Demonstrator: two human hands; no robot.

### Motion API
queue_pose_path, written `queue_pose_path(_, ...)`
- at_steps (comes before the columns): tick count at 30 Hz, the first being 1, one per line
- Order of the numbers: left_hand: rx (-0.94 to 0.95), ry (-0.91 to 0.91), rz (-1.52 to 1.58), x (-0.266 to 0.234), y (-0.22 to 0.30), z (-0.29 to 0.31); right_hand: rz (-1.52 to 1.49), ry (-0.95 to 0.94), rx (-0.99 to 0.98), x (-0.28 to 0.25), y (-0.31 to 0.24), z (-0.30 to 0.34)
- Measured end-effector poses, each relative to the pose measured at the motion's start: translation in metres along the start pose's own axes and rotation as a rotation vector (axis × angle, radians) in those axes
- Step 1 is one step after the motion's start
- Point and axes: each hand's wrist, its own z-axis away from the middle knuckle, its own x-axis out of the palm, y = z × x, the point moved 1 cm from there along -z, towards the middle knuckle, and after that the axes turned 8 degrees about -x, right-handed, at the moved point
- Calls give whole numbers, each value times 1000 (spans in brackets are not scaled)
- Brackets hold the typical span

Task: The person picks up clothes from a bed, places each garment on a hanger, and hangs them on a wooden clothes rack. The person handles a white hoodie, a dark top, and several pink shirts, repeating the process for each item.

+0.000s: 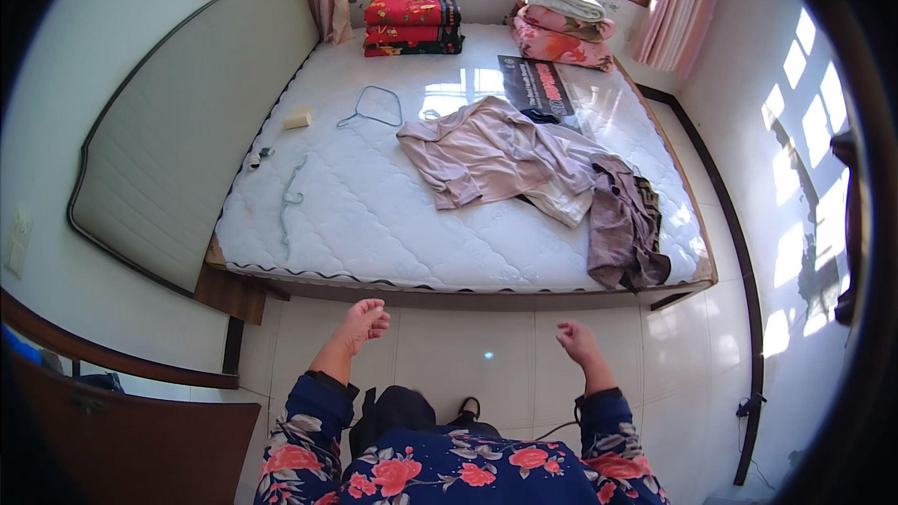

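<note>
In front of the bed's near edge, my left hand hangs in the air with its fingers curled in and nothing visible in it. My right hand is raised at about the same height, fingers closed, also with nothing showing in it. Neither touches the bed. Beyond them on the white mattress lies a pale pink long-sleeved shirt, spread over other light clothes. A brown garment drapes near the right front corner. A wire hanger lies at the left, and a blue squared wire hanger is farther back.
Folded red blankets and a stack of pink and white bedding sit at the far end. A small cream block lies near the grey headboard. A brown wooden panel stands at lower left. Tiled floor separates me from the bed.
</note>
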Motion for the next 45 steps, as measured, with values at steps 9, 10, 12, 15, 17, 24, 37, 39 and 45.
queue_pose_path(9, 190, 364, -328, -48, 145, -182, 152, -309, 6, 42, -105, -231)
queue_pose_path(10, 240, 465, -472, -51, 153, -207, 188, -341, 33, 50, -110, -250)
queue_pose_path(12, 218, 615, -745, -62, 166, -253, 164, -424, 72, 66, -116, -293)
queue_pose_path(15, 253, 744, -955, -71, 184, -314, 215, -403, 50, 94, -122, -366)
queue_pose_path(17, 149, 729, -1045, -75, 196, -348, 239, -334, 3, 112, -124, -408)
queue_pose_path(24, 103, 828, -1289, -81, 195, -452, 418, 8, -183, 195, -113, -542)
queue_pose_path(37, 396, 876, -1275, -110, 179, -498, 14, -286, -724, 248, -240, -710)
queue_pose_path(39, 396, 854, -1258, -112, 178, -499, 173, 48, -587, 288, -244, -760)
queue_pose_path(45, 413, 844, -1239, -114, 178, -500, 181, -57, -400, 333, -221, -788)
